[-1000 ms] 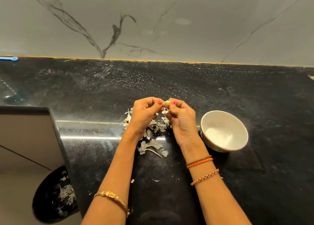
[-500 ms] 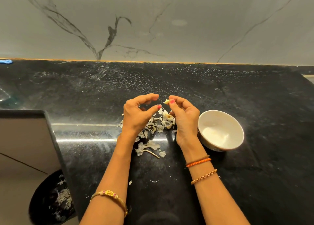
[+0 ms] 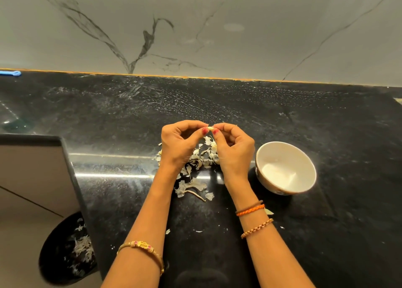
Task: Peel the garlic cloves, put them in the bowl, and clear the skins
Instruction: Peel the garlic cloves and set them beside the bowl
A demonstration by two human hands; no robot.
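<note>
A small pale garlic clove [image 3: 210, 128] is pinched between the fingertips of both hands above the black counter. My left hand [image 3: 180, 144] grips it from the left, my right hand [image 3: 233, 148] from the right. Under and between the hands lies a heap of papery garlic skins [image 3: 201, 157], with more skins [image 3: 191, 187] and a thin stem nearer to me. The white bowl [image 3: 261, 157] stands just right of my right hand; its inside looks pale and I cannot make out cloves in it.
The black stone counter [image 3: 326, 233] carries a few stray skin flakes. Its left edge [image 3: 71, 168] drops to the floor, where a round black bin [image 3: 63, 248] holds skins. A marble wall [image 3: 195, 26] backs the counter. A blue object [image 3: 13, 73] lies far left.
Half a second ago my left hand was off the clove, which only my right fingers held; now both hands pinch it again.
</note>
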